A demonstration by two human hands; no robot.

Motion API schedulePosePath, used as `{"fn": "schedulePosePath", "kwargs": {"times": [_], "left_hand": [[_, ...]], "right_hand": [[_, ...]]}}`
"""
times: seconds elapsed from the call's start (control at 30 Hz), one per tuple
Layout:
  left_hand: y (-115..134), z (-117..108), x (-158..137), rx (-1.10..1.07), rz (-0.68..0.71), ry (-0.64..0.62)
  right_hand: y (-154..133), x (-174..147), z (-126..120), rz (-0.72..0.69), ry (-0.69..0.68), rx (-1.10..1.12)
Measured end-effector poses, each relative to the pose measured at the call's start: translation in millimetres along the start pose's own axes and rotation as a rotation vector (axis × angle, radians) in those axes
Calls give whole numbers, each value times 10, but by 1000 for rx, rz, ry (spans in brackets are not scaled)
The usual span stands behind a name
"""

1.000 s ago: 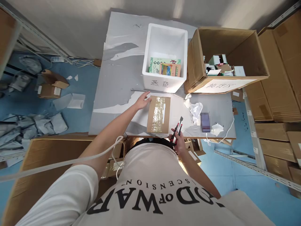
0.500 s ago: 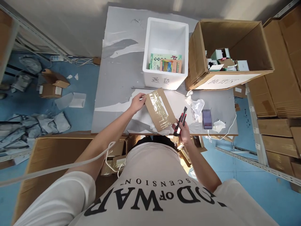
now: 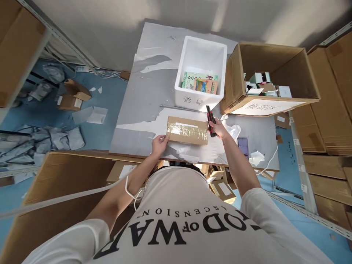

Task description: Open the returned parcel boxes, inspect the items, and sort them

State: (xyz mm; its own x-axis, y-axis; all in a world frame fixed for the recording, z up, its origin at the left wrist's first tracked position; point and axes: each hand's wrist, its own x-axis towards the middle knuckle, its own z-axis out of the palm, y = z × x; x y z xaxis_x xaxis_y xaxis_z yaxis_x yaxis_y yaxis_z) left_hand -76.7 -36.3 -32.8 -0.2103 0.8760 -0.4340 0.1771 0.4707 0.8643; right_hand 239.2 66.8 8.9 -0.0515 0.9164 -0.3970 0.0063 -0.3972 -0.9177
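A flat brown cardboard box [image 3: 187, 131] with shiny clear tape and a pale label strip lies roughly crosswise before me, near the table's front edge. My left hand [image 3: 160, 145] pinches its lower left corner between thumb and fingers. In my right hand [image 3: 218, 128] is a red and black utility knife [image 3: 211, 121], its tip pointing away from me. That hand is at the box's right end, its fingertips close to the cardboard; whether they touch it I cannot tell.
Behind the box stands a white foam box [image 3: 200, 101] with colourful packs inside. Right of it, a large open carton [image 3: 232, 80] holds small boxes. Crumpled paper [image 3: 256, 158], a blurred purple item [image 3: 243, 147] and a white cable lie at right. An open carton [image 3: 52, 190] stands at lower left.
The cardboard box has turned from a slant to nearly crosswise. My right hand has moved up along its right end with the knife, and my left hand has shifted to the lower left corner.
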Motion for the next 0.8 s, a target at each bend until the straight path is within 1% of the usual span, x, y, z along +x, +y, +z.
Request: {"fn": "schedulePosePath", "kwargs": {"times": [0.07, 0.1, 0.13, 0.2, 0.23, 0.3, 0.4, 0.47, 0.57, 0.7, 0.8], "left_hand": [[47, -57, -7, 134, 17, 49], [94, -90, 0, 227, 58, 72], [157, -118, 15, 320, 124, 86], [315, -140, 64, 493, 308, 79], [403, -125, 98, 568, 407, 45], [568, -41, 179, 705, 579, -88], [730, 174, 294, 878, 743, -305], [765, 312, 339, 963, 781, -377], [755, 425, 355, 1046, 763, -397], [742, 435, 340, 1075, 750, -378], [755, 422, 324, 1118, 752, -367]], "right_hand": [[68, -40, -10, -22, 28, -7], [113, -99, -25, -39, 59, -7], [165, -182, -46, -53, 100, -12], [287, -404, -94, -55, 193, -51], [352, -532, -117, -40, 223, -78], [472, -783, -153, 3, 234, -115], [584, -1058, -166, 44, 180, -99], [611, -1145, -156, 62, 145, -95], [613, -1178, -136, 83, 95, -99], [580, -1177, -137, 107, 67, -100], [495, -1178, -176, 144, 38, -148]]}}
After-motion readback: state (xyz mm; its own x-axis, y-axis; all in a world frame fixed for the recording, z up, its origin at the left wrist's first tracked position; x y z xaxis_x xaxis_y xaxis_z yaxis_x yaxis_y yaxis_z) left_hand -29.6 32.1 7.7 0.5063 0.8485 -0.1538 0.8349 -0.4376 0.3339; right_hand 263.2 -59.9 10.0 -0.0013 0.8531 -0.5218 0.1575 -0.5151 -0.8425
